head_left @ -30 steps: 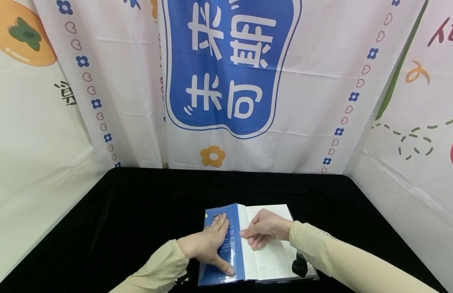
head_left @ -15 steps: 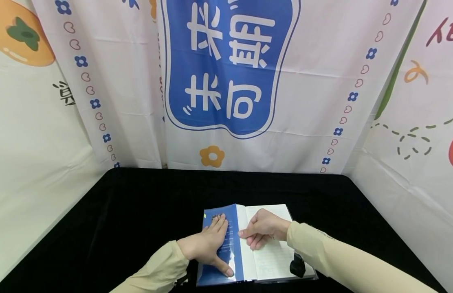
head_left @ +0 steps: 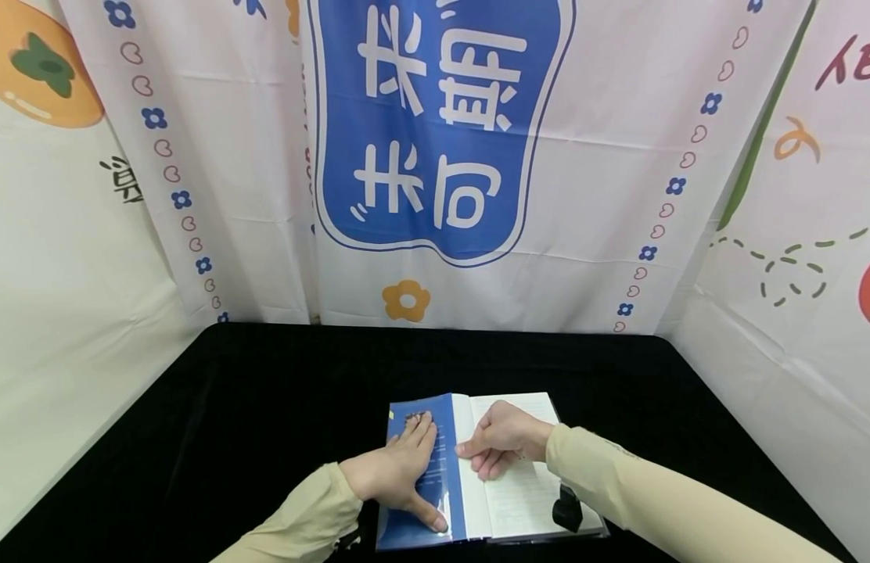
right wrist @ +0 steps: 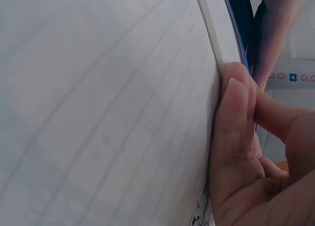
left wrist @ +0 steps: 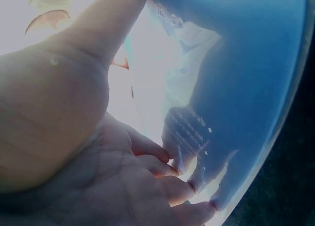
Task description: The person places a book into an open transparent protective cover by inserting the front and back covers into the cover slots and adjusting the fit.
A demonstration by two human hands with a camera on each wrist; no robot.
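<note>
An open lined notebook lies on the black table, its blue inside cover to the left and a white ruled page to the right. A plain white strip runs along the fold. My left hand rests flat on the blue side, fingers straight and thumb spread; its fingertips touch the glossy clear sleeve. My right hand has curled fingers, and its thumb tip presses on the white strip by the fold. In the right wrist view, the right hand's fingertips sit at the fold.
A black table cover surrounds the notebook. White printed curtains stand behind it and at both sides. A small black device hangs under the right wrist, above the page.
Hands and notebook hold nearly the same pose. The right hand and the notebook appear shifted very slightly left in the head view, along with the background.
</note>
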